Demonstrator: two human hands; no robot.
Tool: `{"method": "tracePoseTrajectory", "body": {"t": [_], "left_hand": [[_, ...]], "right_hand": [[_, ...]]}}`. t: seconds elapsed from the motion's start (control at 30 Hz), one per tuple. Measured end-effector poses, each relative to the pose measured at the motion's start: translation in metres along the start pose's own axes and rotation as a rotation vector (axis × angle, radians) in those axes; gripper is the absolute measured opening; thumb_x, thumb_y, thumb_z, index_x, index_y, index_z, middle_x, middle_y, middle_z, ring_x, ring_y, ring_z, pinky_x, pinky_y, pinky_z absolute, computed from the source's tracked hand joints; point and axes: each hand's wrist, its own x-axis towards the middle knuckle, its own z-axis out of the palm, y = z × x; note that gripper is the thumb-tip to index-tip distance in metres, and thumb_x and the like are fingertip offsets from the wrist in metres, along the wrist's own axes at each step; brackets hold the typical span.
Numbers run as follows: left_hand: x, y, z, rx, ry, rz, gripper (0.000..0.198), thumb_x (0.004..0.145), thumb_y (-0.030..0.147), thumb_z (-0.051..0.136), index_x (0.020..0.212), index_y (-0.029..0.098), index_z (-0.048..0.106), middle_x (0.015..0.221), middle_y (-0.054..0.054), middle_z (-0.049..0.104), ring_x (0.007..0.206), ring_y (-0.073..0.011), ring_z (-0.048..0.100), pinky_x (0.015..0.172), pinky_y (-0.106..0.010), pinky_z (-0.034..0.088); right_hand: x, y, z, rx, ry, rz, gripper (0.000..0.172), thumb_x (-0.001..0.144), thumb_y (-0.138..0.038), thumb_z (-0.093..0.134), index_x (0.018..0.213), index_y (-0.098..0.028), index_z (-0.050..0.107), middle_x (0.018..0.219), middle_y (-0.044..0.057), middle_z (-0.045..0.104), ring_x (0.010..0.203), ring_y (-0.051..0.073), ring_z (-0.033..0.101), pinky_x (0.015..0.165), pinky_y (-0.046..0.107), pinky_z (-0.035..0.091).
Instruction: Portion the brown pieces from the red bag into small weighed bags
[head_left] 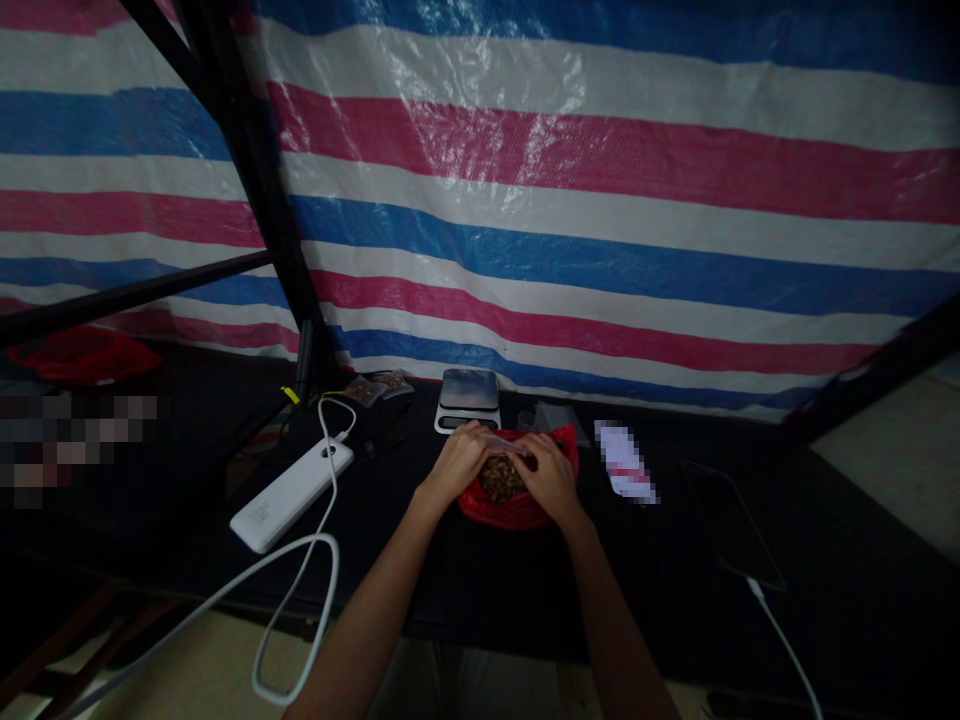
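My left hand (460, 462) and my right hand (551, 474) are both closed on the edges of a small clear plastic bag (498, 443), which stretches between their fingertips. Right below them lies an open red plastic bag (510, 516) full of small brown pieces (501, 482), too small to name for sure. Just behind the hands stands a white digital scale (469, 392) with a shiny grey plate. Several flat clear bags (562, 422) lie behind the red bag, to the right of the scale.
A white power bank (291, 497) with a looped white cable (330, 585) is at left. Two small filled packets (367, 389) lie behind it. On the right are a blurred white item (625, 462) and a dark phone (733, 525). A striped tarp (600, 230) hangs behind the black table (517, 590).
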Motion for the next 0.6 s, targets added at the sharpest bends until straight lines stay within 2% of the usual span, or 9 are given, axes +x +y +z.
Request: {"method": "tracePoseTrajectory", "body": {"t": [0.2, 0.33, 0.6], "left_hand": [[0.000, 0.006, 0.003, 0.030, -0.030, 0.004, 0.018, 0.084, 0.020, 0.041, 0.086, 0.014, 0.058, 0.090, -0.007, 0.059, 0.087, -0.0184, 0.047, 0.078, -0.031, 0.036], [0.001, 0.010, 0.001, -0.005, -0.029, 0.003, 0.017, 0.084, 0.017, 0.040, 0.087, 0.015, 0.057, 0.087, -0.005, 0.058, 0.086, -0.0179, 0.047, 0.078, -0.030, 0.036], [0.001, 0.006, -0.007, -0.126, 0.047, -0.056, 0.018, 0.083, 0.017, 0.042, 0.081, 0.016, 0.059, 0.081, -0.003, 0.060, 0.083, -0.0160, 0.050, 0.077, -0.028, 0.037]], "right_hand": [[0.001, 0.008, 0.004, -0.009, -0.030, 0.027, 0.014, 0.079, -0.026, 0.049, 0.074, -0.022, 0.061, 0.079, 0.002, 0.063, 0.081, 0.018, 0.053, 0.075, 0.030, 0.036], [0.001, 0.011, 0.004, -0.003, -0.035, 0.045, 0.016, 0.079, -0.024, 0.048, 0.071, -0.022, 0.062, 0.077, 0.002, 0.062, 0.082, 0.018, 0.054, 0.075, 0.030, 0.035], [0.003, 0.014, 0.003, 0.229, 0.037, 0.080, 0.014, 0.073, -0.029, 0.054, 0.071, -0.020, 0.065, 0.070, 0.002, 0.064, 0.063, 0.015, 0.055, 0.062, 0.025, 0.040]]}}
